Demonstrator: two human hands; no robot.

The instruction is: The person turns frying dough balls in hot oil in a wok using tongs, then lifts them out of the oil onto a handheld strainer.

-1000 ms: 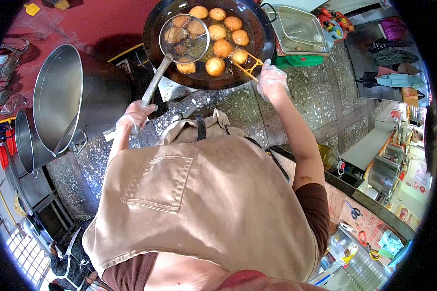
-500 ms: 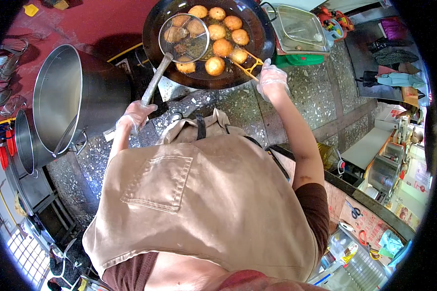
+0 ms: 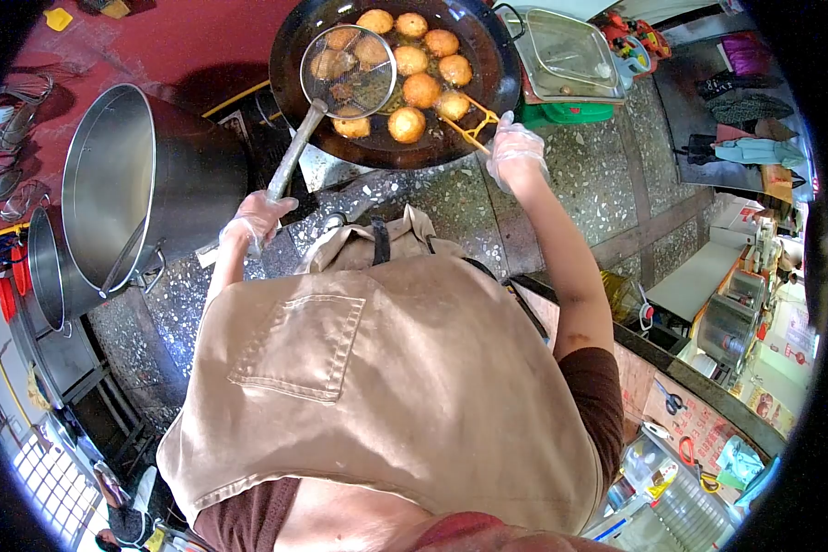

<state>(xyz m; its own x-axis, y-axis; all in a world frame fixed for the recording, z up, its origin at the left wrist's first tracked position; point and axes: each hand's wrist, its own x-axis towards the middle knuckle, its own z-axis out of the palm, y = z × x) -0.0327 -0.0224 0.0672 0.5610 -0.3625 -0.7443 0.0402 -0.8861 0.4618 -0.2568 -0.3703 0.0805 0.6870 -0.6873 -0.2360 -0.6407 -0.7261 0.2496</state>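
A dark wok [image 3: 488,55] of oil holds several golden-brown fried balls [image 3: 421,90]. My left hand [image 3: 259,219], in a clear plastic glove, is closed round the long metal handle of a mesh skimmer [image 3: 290,158]. The skimmer's round head lies over a few of the balls on the wok's left side. My right hand [image 3: 515,155], gloved likewise, grips a pair of yellow-brown tongs [image 3: 474,134]. Their tips reach over the wok's near right edge, beside one ball [image 3: 453,105]; whether they squeeze it I cannot tell.
A tall steel pot [image 3: 110,166] stands left of the wok, with a smaller pot [image 3: 51,267] beyond it. Right of the wok sits a rectangular tray [image 3: 570,55] above a green basin [image 3: 570,114]. Whisks [image 3: 29,90] hang at the far left.
The ball at the tongs' tips looks slightly turned or shifted. Both hands, the skimmer and the tongs stay almost where they were.
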